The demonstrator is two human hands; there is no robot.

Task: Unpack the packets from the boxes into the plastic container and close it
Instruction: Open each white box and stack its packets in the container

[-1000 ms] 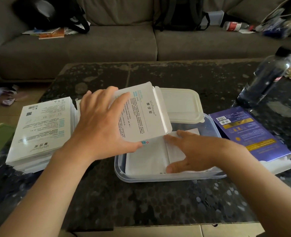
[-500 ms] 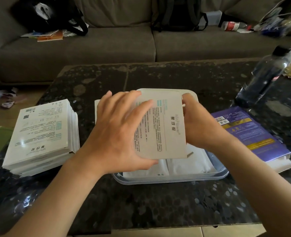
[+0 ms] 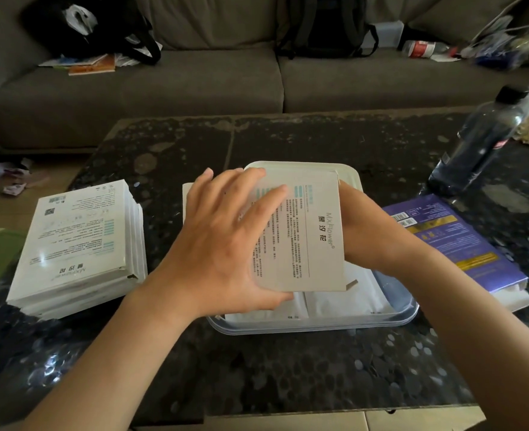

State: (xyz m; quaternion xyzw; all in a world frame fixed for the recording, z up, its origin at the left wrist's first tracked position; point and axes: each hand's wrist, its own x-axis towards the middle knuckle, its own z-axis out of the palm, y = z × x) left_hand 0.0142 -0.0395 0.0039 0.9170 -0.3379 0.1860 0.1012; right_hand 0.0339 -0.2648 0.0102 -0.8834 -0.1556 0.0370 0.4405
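Head view: my left hand (image 3: 226,244) grasps white box (image 3: 306,237) over container (image 3: 408,309); right hand (image 3: 361,231) behind it, grip hidden, can't tell; 2 packets (image 3: 344,298) beneath.

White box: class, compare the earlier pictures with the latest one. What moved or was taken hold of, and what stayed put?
The right hand lifted off the packets in the container and took hold of the right edge of the white box. The left hand kept its grip, levelling the box over the container. The stack of boxes, purple box and bottle stayed put.
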